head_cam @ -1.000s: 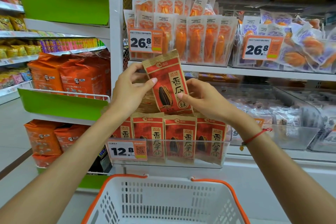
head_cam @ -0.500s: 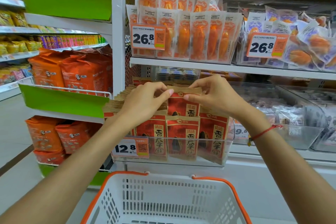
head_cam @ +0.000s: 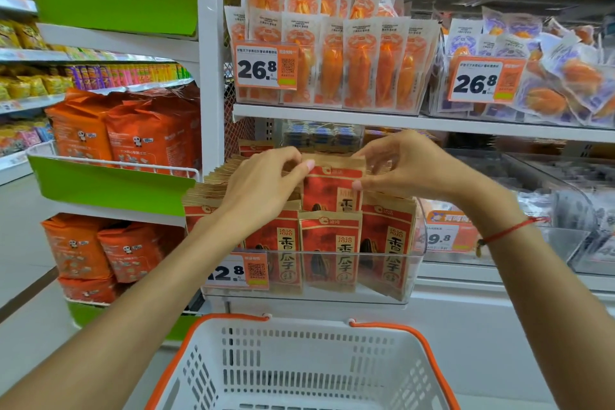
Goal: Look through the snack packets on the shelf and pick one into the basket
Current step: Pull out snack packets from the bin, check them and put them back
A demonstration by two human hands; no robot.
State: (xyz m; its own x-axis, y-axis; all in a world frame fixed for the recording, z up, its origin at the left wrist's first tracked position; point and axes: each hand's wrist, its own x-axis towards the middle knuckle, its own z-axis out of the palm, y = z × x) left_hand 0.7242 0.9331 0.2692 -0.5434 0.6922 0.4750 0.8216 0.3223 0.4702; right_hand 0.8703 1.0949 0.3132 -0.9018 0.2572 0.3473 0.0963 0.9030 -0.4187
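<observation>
Pinching the top edge of one red snack packet (head_cam: 332,190) with left hand (head_cam: 263,190) and right hand (head_cam: 409,170), fingers curled on its corners, upright among packets in the clear shelf bin (head_cam: 309,296). Hanging below, white basket (head_cam: 299,359), rim clear of the bin.

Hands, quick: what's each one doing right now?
Left hand: pinching the top of the red seed packet.
Right hand: pinching the same packet's other top corner.
</observation>
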